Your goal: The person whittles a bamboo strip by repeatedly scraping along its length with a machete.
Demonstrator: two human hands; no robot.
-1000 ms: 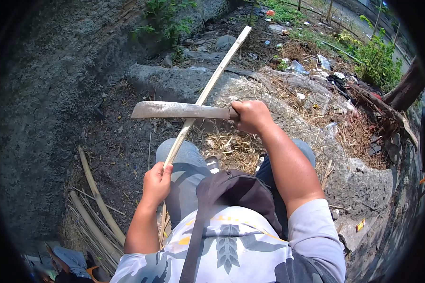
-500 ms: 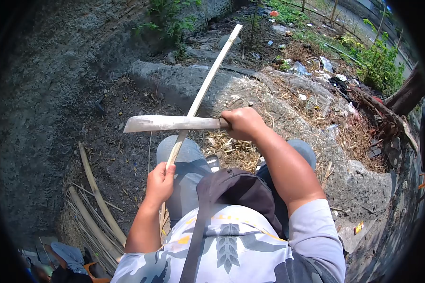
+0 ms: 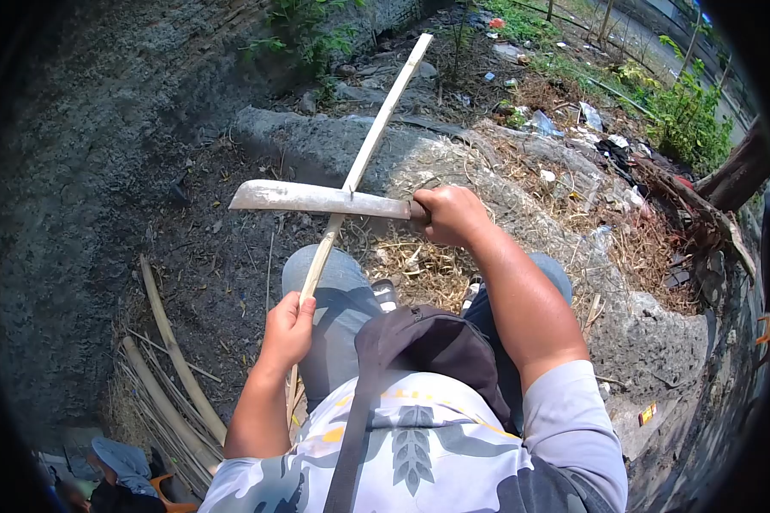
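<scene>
My left hand [image 3: 289,329] is closed around the lower part of a long, pale bamboo strip [image 3: 380,128], thumb on top. The strip slants up and away to the right, past my left knee. In my right hand [image 3: 456,215] is the dark handle of a machete [image 3: 295,198]. Its broad, worn blade points left and lies across the strip, well above my left hand. A small sliver stands up from the strip right at the blade's edge.
Bamboo poles and thin strips [image 3: 175,342] lie at my left. A rough wall [image 3: 77,197] rises on that side. Ahead are a concrete ledge [image 3: 308,145] and scattered litter [image 3: 590,120]. A black bag [image 3: 436,350] rests on my lap. Another person [image 3: 124,466] sits at the lower left.
The machete blade has moved up along the strip, away from my left hand, and its handle end has tilted down. The strip's far end has shifted slightly left and up.
</scene>
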